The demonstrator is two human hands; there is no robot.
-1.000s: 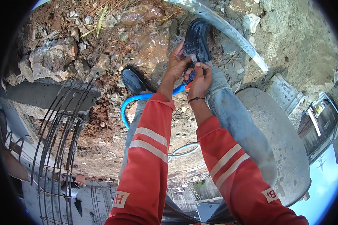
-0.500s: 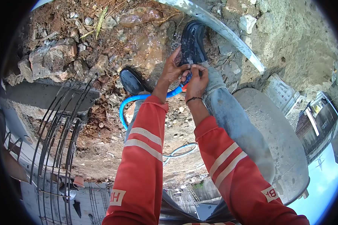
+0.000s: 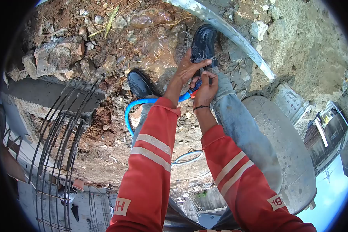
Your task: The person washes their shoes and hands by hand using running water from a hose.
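Ground [image 3: 112, 164] in my view: reddish, stony soil, wet up top. On it I see broken rocks [image 3: 60, 56] left, white stone [image 3: 258, 30] right, leaf strip [image 3: 111, 21], blue hose [image 3: 187, 157] loop, curved pale strip [image 3: 236, 36], two black boots [image 3: 139, 83].

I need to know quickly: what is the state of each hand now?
Left hand: open, holding nothing that shows.
Right hand: closed on the end of the blue hose.

I run one view, worn on the head, looking steeply down past red, pale-striped cloth sleeves [image 3: 149, 154]. The bare left hand [image 3: 188, 69] and bare right hand [image 3: 206, 92] sit mid-range; glossy black boots [image 3: 204, 44] lie farther off.
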